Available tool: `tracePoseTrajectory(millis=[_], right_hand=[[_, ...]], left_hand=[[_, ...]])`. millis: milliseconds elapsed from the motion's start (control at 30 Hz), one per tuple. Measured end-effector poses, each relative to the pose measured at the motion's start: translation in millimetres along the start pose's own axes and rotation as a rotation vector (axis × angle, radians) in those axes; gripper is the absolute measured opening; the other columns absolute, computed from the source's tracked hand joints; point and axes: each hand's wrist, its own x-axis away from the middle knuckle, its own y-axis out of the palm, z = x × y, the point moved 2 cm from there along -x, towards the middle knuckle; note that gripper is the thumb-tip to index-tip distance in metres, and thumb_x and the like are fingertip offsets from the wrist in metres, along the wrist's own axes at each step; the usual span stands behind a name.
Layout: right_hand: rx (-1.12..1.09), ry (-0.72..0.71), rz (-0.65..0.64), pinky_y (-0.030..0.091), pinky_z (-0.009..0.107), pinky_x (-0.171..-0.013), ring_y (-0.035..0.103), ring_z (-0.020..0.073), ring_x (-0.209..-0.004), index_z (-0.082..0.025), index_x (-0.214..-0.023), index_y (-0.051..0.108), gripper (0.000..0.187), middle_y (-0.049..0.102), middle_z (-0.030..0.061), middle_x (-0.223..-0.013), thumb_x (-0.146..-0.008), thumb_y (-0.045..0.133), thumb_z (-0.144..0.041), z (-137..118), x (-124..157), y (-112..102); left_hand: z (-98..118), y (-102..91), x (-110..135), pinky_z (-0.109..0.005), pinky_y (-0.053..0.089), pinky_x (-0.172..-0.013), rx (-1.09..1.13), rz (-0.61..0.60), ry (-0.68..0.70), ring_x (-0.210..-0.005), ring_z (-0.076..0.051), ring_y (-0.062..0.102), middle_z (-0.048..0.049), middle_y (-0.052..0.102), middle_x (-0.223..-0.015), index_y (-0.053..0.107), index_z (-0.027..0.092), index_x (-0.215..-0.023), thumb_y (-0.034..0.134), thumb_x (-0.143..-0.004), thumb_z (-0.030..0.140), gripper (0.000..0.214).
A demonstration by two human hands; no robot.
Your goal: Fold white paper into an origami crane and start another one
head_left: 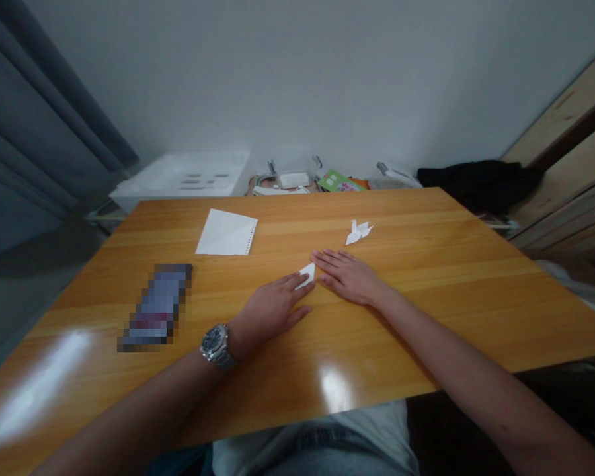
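Observation:
A small folded piece of white paper (pixel 307 274) lies on the wooden table (pixel 426 264), partly covered by my fingers. My left hand (pixel 272 305), with a metal watch (pixel 217 344) on its wrist, rests its stretched fingers on top of the paper. My right hand (pixel 347 274) lies flat at the paper's right side, fingers extended, the fingertips close to its upper corner. Beyond that hand stands a white paper crane (pixel 359 231).
A white sheet with a perforated edge (pixel 227 233) lies at the back left. Left of my hands is a blurred, phone-like object (pixel 158 305). Behind the table are a white tray (pixel 188 175), a green booklet (pixel 338 182) and dark cloth (pixel 476 185).

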Motion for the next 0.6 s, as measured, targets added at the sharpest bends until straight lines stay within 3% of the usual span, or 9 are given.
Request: tracePoseTrajectory(millis=[167,267,400,600], right_hand=[[-0.011,-0.007,0.044,0.028,0.05,-0.124,0.032,0.0254,-0.151,-0.022,-0.16,0.03,0.064,0.032,0.0101,-0.164,-0.106,0.027,-0.055,-3.5,1.3,-4.5],[-0.024,-0.041,0.053,0.026,0.05,-0.125,0.027,0.0246,-0.154,-0.023,-0.161,0.028,0.062,0.029,0.0084,-0.166,-0.107,0.029,-0.052,-8.7,4.5,-4.7],[-0.054,-0.139,-0.03,0.023,0.048,-0.126,0.026,0.0225,-0.154,-0.023,-0.161,0.026,0.065,0.03,0.0081,-0.165,-0.105,0.035,-0.054,-15.3,8.0,0.9],[-0.062,-0.132,-0.041,0.024,0.046,-0.127,0.028,0.0232,-0.153,-0.019,-0.16,0.03,0.067,0.03,0.0106,-0.165,-0.104,0.037,-0.056,-16.6,8.4,0.9]], left_hand=[[-4.6,3.4,0.1,-0.04,0.042,-0.117,0.023,0.036,0.009,-0.143,-0.025,0.046,-0.0083,0.045,-0.157,0.047,0.022,-0.149,0.045,-0.103,0.046,0.052],[-8.8,5.0,-0.4,-0.041,0.038,-0.12,0.046,0.06,0.033,-0.143,-0.025,0.045,-0.01,0.046,-0.156,0.047,0.021,-0.149,0.047,-0.101,0.049,0.055],[-9.4,5.2,-0.4,-0.043,0.031,-0.124,0.057,0.085,0.062,-0.146,-0.024,0.041,-0.0102,0.047,-0.156,0.044,0.02,-0.151,0.046,-0.102,0.048,0.057],[-5.9,3.9,1.8,-0.042,0.032,-0.123,0.06,0.05,0.049,-0.147,-0.024,0.04,-0.0113,0.047,-0.156,0.041,0.018,-0.153,0.046,-0.103,0.046,0.058]])
